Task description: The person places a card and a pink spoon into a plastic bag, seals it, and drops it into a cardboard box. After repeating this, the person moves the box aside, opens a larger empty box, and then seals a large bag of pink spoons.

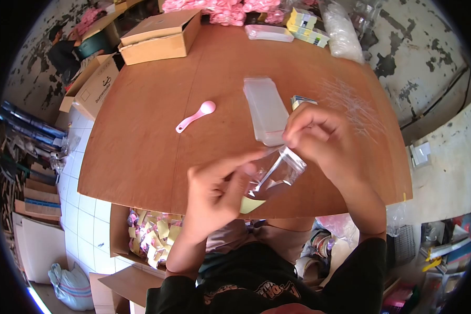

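Note:
A small clear plastic bag (pixel 285 170) is stretched between my two hands above the near part of the table. My left hand (pixel 214 193) pinches its left side between thumb and fingers. At the upper edge, my right hand (pixel 322 136) grips the bag with closed fingertips. Below the bag, beside my left fingers, a pale yellow paper piece (pixel 251 205) shows at the table edge. A stack of clear plastic bags (pixel 267 107) lies just beyond my hands. Partly hidden behind my right hand is a small stack of printed cards (pixel 302 100). A pink spoon (pixel 197 116) lies to the left.
Thin clear strips (pixel 353 107) are scattered on the right of the wooden table (pixel 136 131). A cardboard box (pixel 159 39), pink packs (pixel 225 11) and card bundles (pixel 306 27) line the far edge. Below sits a box of yellow-tagged packs (pixel 154 233). A person (pixel 64 55) is at far left.

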A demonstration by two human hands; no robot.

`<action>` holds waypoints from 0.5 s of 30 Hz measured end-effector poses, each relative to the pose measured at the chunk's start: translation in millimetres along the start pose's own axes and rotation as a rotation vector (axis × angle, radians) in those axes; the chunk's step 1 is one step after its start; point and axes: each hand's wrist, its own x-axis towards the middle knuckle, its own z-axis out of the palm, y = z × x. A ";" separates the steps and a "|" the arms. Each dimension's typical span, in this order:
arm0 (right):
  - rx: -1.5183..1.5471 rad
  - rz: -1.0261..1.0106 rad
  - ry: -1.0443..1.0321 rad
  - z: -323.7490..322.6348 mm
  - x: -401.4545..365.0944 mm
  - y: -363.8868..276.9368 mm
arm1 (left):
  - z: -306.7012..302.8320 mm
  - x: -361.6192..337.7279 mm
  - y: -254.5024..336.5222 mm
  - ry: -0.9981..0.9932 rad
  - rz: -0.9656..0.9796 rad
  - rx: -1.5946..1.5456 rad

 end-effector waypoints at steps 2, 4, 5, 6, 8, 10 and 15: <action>0.269 0.047 0.026 -27.9 4.9 14.2 | -0.4 -2.1 0.4 0.105 -0.006 -0.054; 0.534 0.094 0.032 -71.3 17.5 36.0 | -3.2 -2.8 -5.3 0.266 0.021 -0.153; 0.526 0.098 0.023 -98.1 25.0 47.6 | -5.2 -0.2 -0.6 0.272 0.077 -0.160; 0.289 0.107 0.211 -124.8 32.1 59.9 | -6.7 0.8 -2.2 0.317 0.101 -0.136; -0.417 0.012 0.620 -157.8 40.9 79.5 | -9.7 1.4 -4.7 0.360 0.126 -0.116; -0.896 -0.098 0.830 -175.8 37.1 94.5 | -11.5 1.9 -5.2 0.386 0.134 -0.122; -1.439 0.012 0.287 -224.4 24.6 146.5 | -6.5 3.6 -5.0 0.358 0.134 -0.146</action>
